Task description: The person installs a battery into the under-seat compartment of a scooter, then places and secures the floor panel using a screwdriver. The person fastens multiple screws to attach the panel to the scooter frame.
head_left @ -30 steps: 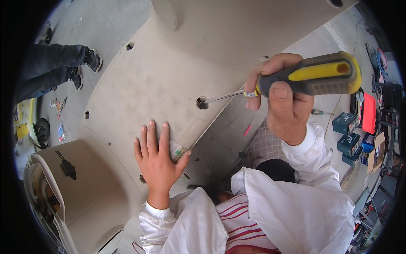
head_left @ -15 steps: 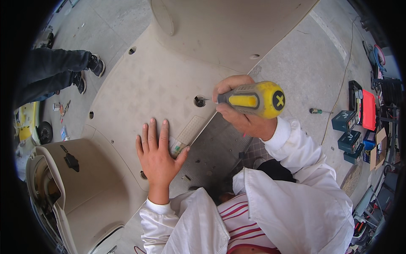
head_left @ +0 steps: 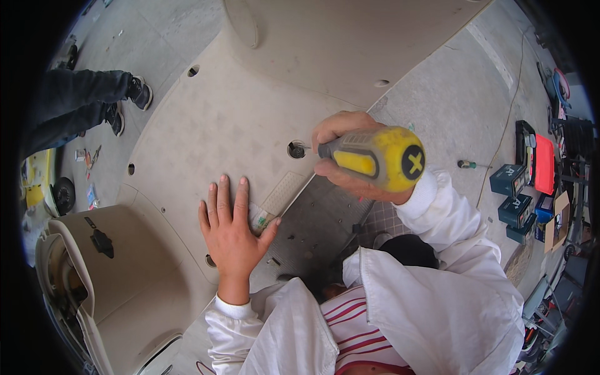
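Yellow-grey rubbery screwdriver [head_left: 375, 159] (round-ended), fisted

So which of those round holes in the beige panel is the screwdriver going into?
The hole near the panel's middle, just left of the right hand gripping the yellow-handled screwdriver. The holes at the upper left and left edge lie untouched.

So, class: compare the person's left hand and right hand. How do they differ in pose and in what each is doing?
The left hand lies flat, fingers spread, pressing the beige panel; the right hand is curled in a fist. The left hand holds no tool; the right hand grips a yellow-and-grey screwdriver aimed at a round hole. Both are bare, with white sleeves.
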Demonstrator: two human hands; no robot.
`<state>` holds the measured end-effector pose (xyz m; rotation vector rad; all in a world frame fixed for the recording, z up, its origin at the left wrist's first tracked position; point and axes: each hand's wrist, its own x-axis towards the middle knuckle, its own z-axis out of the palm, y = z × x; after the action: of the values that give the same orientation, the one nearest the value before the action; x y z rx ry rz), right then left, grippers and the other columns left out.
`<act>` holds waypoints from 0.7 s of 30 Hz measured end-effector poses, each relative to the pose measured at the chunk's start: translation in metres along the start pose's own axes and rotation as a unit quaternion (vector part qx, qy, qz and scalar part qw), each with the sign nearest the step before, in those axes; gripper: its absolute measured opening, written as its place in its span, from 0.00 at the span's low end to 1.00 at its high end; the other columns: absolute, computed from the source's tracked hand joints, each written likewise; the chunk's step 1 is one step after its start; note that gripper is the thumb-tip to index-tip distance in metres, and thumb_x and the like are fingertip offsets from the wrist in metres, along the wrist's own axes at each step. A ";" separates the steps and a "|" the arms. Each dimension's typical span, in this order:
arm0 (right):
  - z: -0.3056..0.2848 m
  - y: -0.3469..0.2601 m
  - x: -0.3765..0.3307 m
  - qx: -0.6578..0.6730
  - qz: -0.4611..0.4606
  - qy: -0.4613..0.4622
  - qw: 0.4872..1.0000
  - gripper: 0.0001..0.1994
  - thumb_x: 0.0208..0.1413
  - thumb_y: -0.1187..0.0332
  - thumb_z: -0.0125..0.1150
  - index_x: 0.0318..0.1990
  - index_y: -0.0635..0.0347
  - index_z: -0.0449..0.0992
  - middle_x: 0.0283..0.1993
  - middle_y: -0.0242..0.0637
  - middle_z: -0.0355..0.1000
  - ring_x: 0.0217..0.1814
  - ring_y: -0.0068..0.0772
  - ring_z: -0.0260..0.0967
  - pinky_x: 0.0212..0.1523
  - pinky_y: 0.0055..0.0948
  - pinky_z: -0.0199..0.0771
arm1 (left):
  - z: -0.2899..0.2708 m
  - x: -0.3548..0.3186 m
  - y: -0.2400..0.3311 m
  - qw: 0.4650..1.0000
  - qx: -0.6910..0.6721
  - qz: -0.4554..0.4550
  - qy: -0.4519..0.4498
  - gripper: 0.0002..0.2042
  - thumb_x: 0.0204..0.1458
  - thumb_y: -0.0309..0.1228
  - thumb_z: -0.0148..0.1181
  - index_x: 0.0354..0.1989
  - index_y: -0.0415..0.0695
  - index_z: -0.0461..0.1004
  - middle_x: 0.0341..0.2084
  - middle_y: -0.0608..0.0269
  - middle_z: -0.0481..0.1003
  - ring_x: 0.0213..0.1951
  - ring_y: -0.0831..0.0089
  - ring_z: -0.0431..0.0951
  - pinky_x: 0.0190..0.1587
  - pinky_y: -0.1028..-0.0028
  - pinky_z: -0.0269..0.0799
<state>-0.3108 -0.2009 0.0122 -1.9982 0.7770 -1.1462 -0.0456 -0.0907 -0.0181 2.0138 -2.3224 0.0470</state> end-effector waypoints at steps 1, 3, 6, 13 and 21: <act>-0.002 0.001 0.000 0.004 0.006 0.004 1.000 0.16 0.62 0.66 0.68 0.51 0.58 0.68 0.42 0.37 0.76 0.38 0.25 0.74 0.42 0.30 0.77 | 0.000 0.000 0.000 1.000 0.000 -0.001 -0.001 0.44 0.45 0.54 0.69 0.73 0.51 0.64 0.71 0.48 0.62 0.72 0.49 0.60 0.72 0.47 0.51; -0.004 0.003 0.001 0.113 0.095 0.046 0.988 0.15 0.65 0.66 0.64 0.51 0.62 0.68 0.41 0.40 0.75 0.33 0.22 0.73 0.36 0.25 0.76 | 0.000 0.000 0.000 1.000 0.000 -0.002 -0.001 0.44 0.45 0.54 0.69 0.72 0.51 0.65 0.71 0.48 0.62 0.72 0.49 0.60 0.72 0.47 0.51; -0.003 0.007 0.002 0.221 0.164 0.081 0.958 0.13 0.67 0.68 0.61 0.53 0.64 0.67 0.40 0.41 0.74 0.31 0.21 0.72 0.36 0.24 0.77 | 0.000 0.000 0.001 1.000 0.000 -0.002 -0.002 0.44 0.45 0.54 0.69 0.72 0.50 0.66 0.71 0.48 0.62 0.72 0.49 0.60 0.72 0.47 0.51; -0.001 0.016 0.006 0.109 0.089 0.070 0.988 0.13 0.66 0.71 0.60 0.53 0.66 0.68 0.39 0.42 0.73 0.31 0.22 0.73 0.38 0.25 0.77 | -0.001 0.001 0.001 1.000 -0.004 -0.002 -0.002 0.44 0.44 0.54 0.69 0.71 0.50 0.66 0.71 0.48 0.62 0.72 0.48 0.60 0.72 0.47 0.51; -0.003 0.016 0.003 0.156 0.158 0.091 0.971 0.13 0.65 0.71 0.60 0.52 0.66 0.68 0.39 0.43 0.73 0.30 0.23 0.72 0.34 0.24 0.77 | 0.001 0.002 0.001 1.000 -0.005 -0.006 -0.001 0.42 0.45 0.57 0.69 0.69 0.52 0.69 0.70 0.49 0.64 0.71 0.49 0.62 0.71 0.45 0.53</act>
<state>-0.3150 -0.2137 0.0018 -1.4652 0.9073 -1.1880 -0.0472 -0.0925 -0.0189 2.0238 -2.3071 0.0327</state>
